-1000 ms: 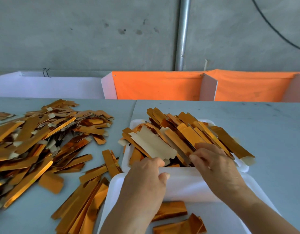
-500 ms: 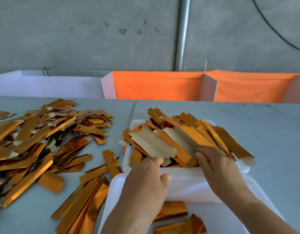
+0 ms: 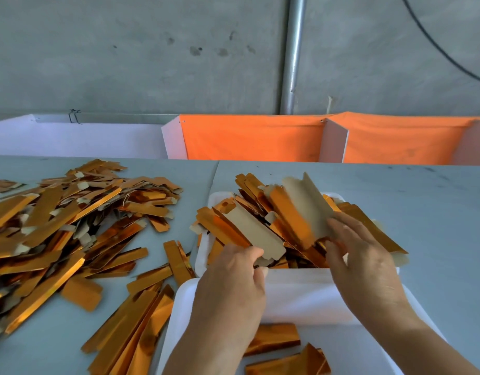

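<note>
Over the far white tray (image 3: 216, 197), we have both hands on the heap of gold foil strips (image 3: 249, 190) that fills it and overhangs its rim. Our right hand (image 3: 368, 269), at the tray's right side, pinches a tilted strip (image 3: 303, 207). The fingers (image 3: 344, 226) curl over its near end with the thumb below. The strip stands up from the heap, its beige back facing us and its gold face turned left. Our left hand (image 3: 233, 288), at the tray's near-left corner, grips the near end of a second strip (image 3: 255, 234), with the fingertips closed over that end. This second strip lies beige side up across the heap, slanting away to the left. Left of the tray, well apart from it, a large loose pile (image 3: 71, 226) of the same strips lies on the grey table (image 3: 436, 212), with scattered strips between pile and tray. Just nearer than the tray, a near white tray (image 3: 174, 320) holds a few gold pieces (image 3: 274, 338). Beyond the tray, an orange cloth (image 3: 247, 139) hangs along the table's far edge.
</note>
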`<act>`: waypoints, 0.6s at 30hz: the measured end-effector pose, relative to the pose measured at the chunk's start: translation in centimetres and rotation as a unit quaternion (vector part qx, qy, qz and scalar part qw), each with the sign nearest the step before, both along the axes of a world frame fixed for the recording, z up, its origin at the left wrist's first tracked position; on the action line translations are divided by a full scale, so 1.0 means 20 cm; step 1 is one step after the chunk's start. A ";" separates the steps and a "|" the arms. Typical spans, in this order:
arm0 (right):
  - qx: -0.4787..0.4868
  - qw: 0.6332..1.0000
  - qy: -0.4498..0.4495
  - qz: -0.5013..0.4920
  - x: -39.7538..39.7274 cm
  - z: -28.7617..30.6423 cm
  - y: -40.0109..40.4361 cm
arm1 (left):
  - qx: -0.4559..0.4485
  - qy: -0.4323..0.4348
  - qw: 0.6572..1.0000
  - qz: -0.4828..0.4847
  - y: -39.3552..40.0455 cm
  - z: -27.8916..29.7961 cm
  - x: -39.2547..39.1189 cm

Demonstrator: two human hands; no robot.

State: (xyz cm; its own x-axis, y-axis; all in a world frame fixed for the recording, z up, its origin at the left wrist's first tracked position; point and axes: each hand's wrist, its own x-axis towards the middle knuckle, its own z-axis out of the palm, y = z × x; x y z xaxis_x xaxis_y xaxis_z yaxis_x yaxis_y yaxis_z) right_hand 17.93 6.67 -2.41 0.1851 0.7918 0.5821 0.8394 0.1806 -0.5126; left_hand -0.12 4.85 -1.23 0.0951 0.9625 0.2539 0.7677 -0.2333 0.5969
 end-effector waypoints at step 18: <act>-0.017 0.890 0.393 0.230 -0.01 0.04 -0.05 | -0.355 -0.592 0.718 -0.089 0.04 0.04 0.06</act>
